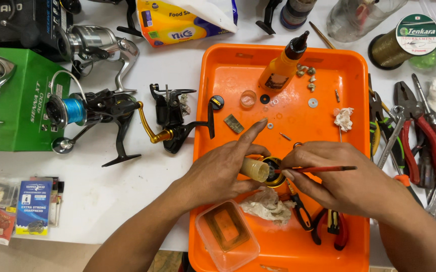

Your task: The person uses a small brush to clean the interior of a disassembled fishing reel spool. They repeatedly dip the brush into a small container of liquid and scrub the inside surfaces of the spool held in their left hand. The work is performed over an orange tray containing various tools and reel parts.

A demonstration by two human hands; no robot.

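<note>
Steadying cream cylinder (255, 169) in left hand (221, 171) near orange tray (228, 75) centre, pinching red brush (314, 169) in right hand (344, 181), risking nudging loose washers (312, 103) toward far edge

- I'm at a fishing-tackle repair bench: a white table (188, 70) with spinning reels (97, 108) at the left.
- An orange parts tray (228, 75) sits in the centre, holding small washers and screws.
- Pliers (424, 136) lie at the right, a line spool (404, 43) at the upper right, and hook packets (31, 206) at the lower left.
</note>
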